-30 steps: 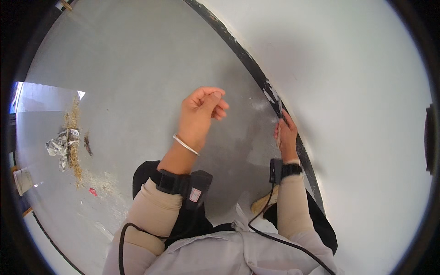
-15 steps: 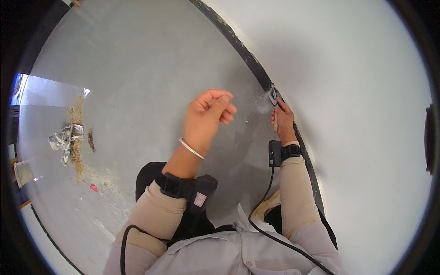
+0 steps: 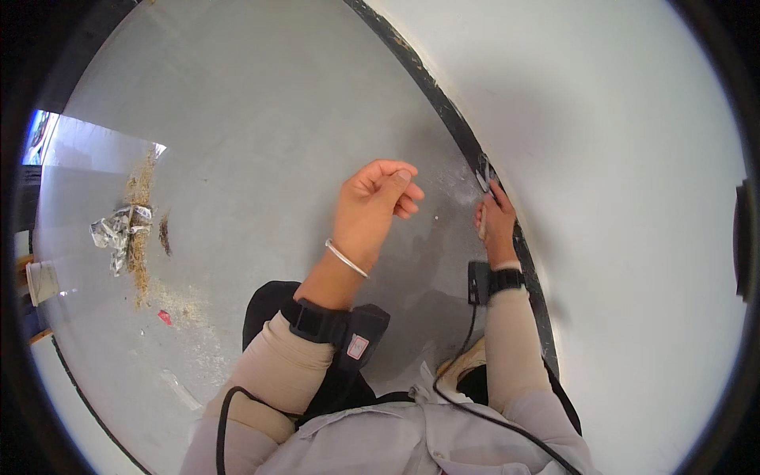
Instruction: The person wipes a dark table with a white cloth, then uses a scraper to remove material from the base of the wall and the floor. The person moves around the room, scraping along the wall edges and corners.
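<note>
My right hand (image 3: 499, 228) is closed around the pale handle of a scraper (image 3: 484, 182), which has a metal blade. The blade rests at the black skirting strip (image 3: 443, 111) where the grey floor meets the white wall (image 3: 625, 237). A light smear of white dust (image 3: 459, 180) lies on the floor just left of the blade. My left hand (image 3: 370, 207) hovers above the floor, its fingers curled and thumb against the index finger, with nothing visible in it. A bracelet (image 3: 346, 259) circles that wrist.
On the left a strip of yellowish-brown grit (image 3: 141, 265) crosses the floor, with crumpled silvery wrapping (image 3: 111, 236) on it. Nearby lies a red scrap (image 3: 165, 317). A white bucket (image 3: 42, 283) stands at the far left. Cables (image 3: 467, 336) run from straps on my wrists.
My right hand and the scraper sit a little lower and further right in the picture, still at the skirting. My left hand stays curled; the whole view has shifted slightly.
</note>
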The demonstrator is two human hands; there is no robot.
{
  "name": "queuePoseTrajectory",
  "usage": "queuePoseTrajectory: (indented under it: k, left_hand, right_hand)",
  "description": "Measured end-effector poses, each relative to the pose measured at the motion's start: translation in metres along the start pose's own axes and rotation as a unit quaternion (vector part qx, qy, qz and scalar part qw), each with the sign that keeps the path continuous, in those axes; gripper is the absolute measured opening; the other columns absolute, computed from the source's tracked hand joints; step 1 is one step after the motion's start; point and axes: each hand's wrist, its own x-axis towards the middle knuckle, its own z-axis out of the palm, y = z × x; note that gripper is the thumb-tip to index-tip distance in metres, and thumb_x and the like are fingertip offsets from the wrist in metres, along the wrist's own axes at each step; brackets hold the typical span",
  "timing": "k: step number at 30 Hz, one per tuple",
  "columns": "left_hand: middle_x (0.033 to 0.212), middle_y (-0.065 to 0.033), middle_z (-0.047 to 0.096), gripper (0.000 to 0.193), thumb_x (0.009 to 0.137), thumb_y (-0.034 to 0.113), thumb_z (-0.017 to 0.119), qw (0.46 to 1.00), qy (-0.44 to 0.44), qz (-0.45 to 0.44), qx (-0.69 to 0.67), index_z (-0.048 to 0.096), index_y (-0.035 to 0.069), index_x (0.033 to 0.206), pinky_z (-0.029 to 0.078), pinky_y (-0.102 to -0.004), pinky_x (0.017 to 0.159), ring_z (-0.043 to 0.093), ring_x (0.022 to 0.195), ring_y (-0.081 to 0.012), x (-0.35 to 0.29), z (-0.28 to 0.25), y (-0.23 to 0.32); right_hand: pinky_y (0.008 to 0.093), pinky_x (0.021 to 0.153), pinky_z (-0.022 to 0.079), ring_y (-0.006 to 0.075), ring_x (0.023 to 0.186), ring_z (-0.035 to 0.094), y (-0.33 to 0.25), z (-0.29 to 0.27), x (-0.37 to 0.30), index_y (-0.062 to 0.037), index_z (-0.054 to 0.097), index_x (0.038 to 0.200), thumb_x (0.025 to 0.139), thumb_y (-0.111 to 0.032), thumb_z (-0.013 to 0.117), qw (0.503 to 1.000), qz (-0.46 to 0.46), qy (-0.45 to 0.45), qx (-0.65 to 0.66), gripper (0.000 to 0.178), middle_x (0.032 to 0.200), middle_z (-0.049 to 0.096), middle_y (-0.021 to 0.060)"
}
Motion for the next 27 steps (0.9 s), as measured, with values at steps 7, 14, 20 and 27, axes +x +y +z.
queuePoseTrajectory:
  k: [7, 14, 20, 27]
  left_hand:
    - [0.074, -0.0039, 0.063, 0.013, 0.089, 0.015, 0.054, 1.000, -0.029, 0.002, 0.009, 0.062, 0.004, 0.092, 0.045, -0.0211, 0.057, 0.055, 0.061, -0.0082, 0.002, 0.005, -0.004]
    - [0.074, -0.0046, 0.063, 0.013, 0.088, 0.012, 0.053, 1.000, -0.016, 0.005, 0.012, 0.061, 0.003, 0.093, 0.044, -0.0210, 0.057, 0.055, 0.060, -0.0084, 0.000, -0.002, 0.001]
    - [0.073, -0.0043, 0.063, 0.014, 0.089, 0.014, 0.053, 1.000, -0.023, 0.015, 0.003, 0.062, 0.004, 0.092, 0.045, -0.0210, 0.056, 0.055, 0.060, -0.0086, -0.004, -0.001, 0.001]
    - [0.073, -0.0044, 0.063, 0.014, 0.089, 0.015, 0.054, 1.000, -0.016, 0.015, -0.004, 0.062, 0.004, 0.092, 0.046, -0.0214, 0.056, 0.055, 0.060, -0.0088, -0.006, -0.011, 0.004]
  right_hand:
    - [0.0246, 0.038, 0.038, 0.0108, 0.047, 0.047, -0.014, 0.012, 0.013, -0.0060, 0.048, 0.126, 0.087, -0.005, 0.049, 1.000, -0.003, -0.022, -0.011, 0.039, 0.062, 0.052, 0.0042]
    - [0.0246, 0.039, 0.040, 0.0115, 0.047, 0.047, -0.002, 0.010, 0.005, -0.0058, 0.048, 0.125, 0.087, -0.005, 0.049, 1.000, -0.008, -0.021, 0.020, 0.039, 0.061, 0.052, 0.0044]
    - [0.0250, 0.040, 0.039, 0.0117, 0.047, 0.047, -0.022, 0.040, 0.033, -0.0050, 0.049, 0.125, 0.087, -0.004, 0.049, 0.999, 0.006, -0.041, 0.002, 0.038, 0.061, 0.051, 0.0048]
    - [0.0257, 0.038, 0.038, 0.0113, 0.046, 0.046, 0.002, -0.007, -0.009, -0.0045, 0.044, 0.129, 0.087, -0.003, 0.048, 0.999, 0.009, -0.044, 0.010, 0.043, 0.060, 0.050, 0.0048]
